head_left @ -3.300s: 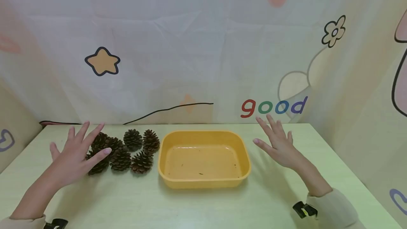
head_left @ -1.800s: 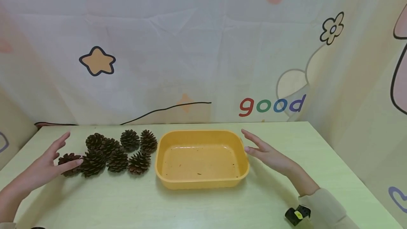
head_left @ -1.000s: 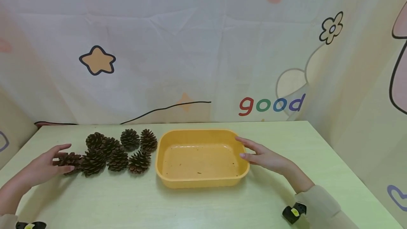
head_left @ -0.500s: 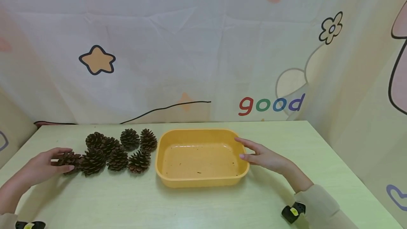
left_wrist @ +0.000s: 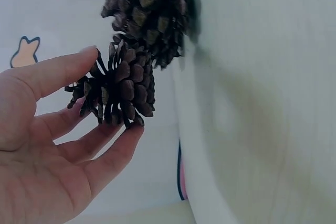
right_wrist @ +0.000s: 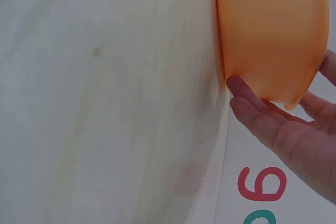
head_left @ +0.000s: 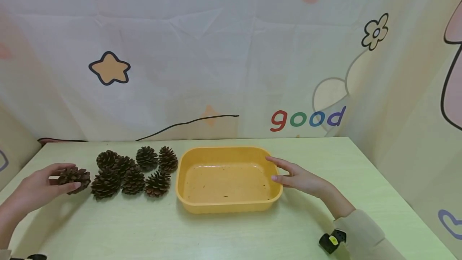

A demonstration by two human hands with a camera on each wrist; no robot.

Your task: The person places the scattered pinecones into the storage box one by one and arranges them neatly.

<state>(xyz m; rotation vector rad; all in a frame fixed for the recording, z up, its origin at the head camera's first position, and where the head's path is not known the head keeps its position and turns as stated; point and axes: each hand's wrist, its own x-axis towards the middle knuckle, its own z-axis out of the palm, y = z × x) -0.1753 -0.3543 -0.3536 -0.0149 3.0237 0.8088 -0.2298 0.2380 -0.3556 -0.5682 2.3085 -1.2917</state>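
Observation:
My left hand (head_left: 37, 189) pinches a brown pine cone (head_left: 76, 179) between thumb and fingers at the left of the table. In the left wrist view this pine cone (left_wrist: 128, 85) is off the table, its scales spread between the thumb and fingertips. Just right of it, several more pine cones (head_left: 133, 180) lie in a loose group. My right hand (head_left: 303, 177) grips the right rim of a yellow plastic basin (head_left: 231, 208), thumb over the rim. From the right wrist view, other fingers press the outer wall of the basin (right_wrist: 273, 35).
The pale wooden table (head_left: 144, 232) stretches across the front. Behind it hangs a printed cloth (head_left: 173, 71) with a star, a flower and the word "good". Small dark bits lie on the basin's floor.
My left hand came down to the leftmost pine cone, took hold of it and drew it slightly left, away from the group. My right hand moved in and took the basin's right rim.

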